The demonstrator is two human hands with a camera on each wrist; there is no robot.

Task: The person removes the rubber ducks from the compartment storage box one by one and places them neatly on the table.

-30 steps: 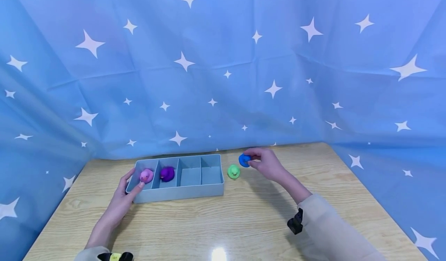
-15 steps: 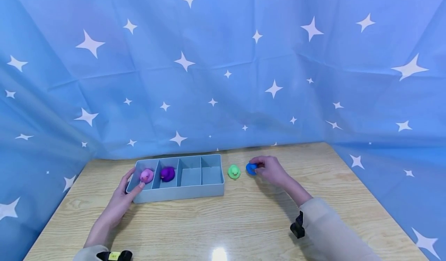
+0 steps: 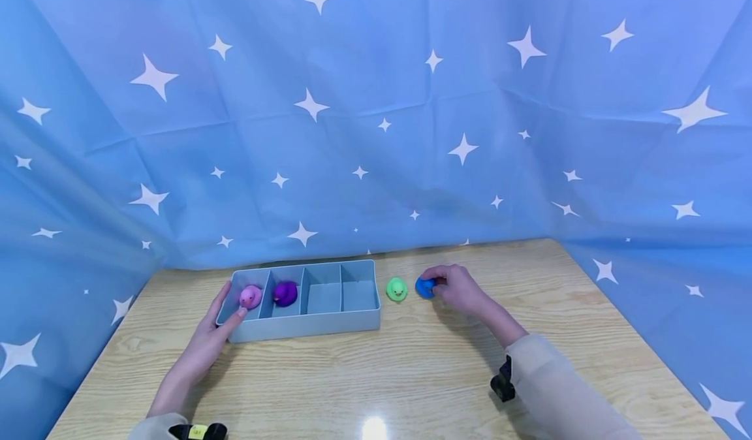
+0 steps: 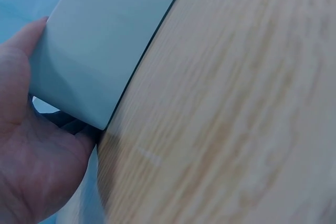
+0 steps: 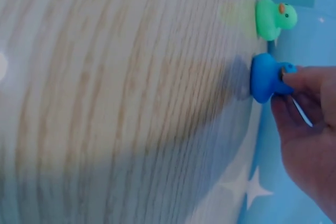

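In the head view a grey-blue divided box (image 3: 305,326) stands on the table, left of the middle. My left hand (image 3: 210,335) grips its left end, the thumb over the front rim and the fingers along the end wall. A pink rubber duck (image 3: 250,296) sits in the leftmost compartment, a purple rubber duck (image 3: 285,293) in the one beside it. Right of the box, a green rubber duck (image 3: 397,289) stands on the tabletop. Just past it my right hand (image 3: 461,290) pinches a blue rubber duck (image 5: 265,78) by its head, with its base right at the table surface.
The wooden table (image 3: 364,375) ends at a blue star-printed curtain (image 3: 376,133) behind and on both sides. The box's two right compartments hold nothing. Dark wrist cameras (image 3: 502,380) sit at both sleeves.
My right hand has brought the blue duck down and slightly right, from behind the green duck to a spot beside it. The left hand keeps its grip on the box.
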